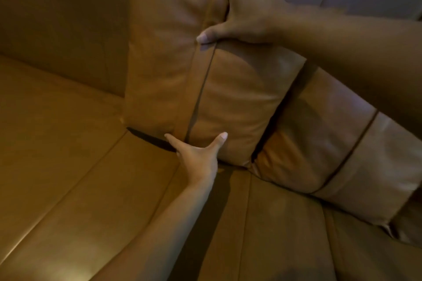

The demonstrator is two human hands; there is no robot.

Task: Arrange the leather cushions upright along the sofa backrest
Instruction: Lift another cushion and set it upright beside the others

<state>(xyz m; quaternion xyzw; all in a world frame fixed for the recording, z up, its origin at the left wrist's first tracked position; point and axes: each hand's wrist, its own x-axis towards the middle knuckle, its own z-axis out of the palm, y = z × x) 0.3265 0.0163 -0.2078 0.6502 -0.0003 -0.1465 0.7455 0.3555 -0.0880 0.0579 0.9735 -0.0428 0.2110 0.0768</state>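
The head camera, the only view, looks down into the sofa where the seat [75, 189] meets the backrest [57, 29]. One tan leather cushion [228, 98] stands nearly upright at the back edge of the seat, leaning against the backrest, its centre seam running top to bottom with a slight tilt. The two hands seem placed to steady it: one at the top, one at the foot, so that it can be squared up without toppling.

The right hand [249, 9] comes in from the right edge of the picture and clamps the cushion's top edge. Its thumb presses on the front face near the seam, while its fingers curl over the top and out of sight behind; it is closed round the leather in a firm pinch.

The left hand [198, 157] reaches up from the bottom of the picture to the cushion's lower edge, where that edge meets the seat. It is spread wide, thumb and forefinger splayed in a V against the front face, the other fingers hidden underneath or behind. It looks like a push or a brace and not a grasp, though I cannot tell whether the hidden fingers hook under the cushion.

A second cushion [331, 143] lies just beside the first, toward the right end of the seat, touching it and slumped at a strong slant. By my judgement it has yet to be stood up.
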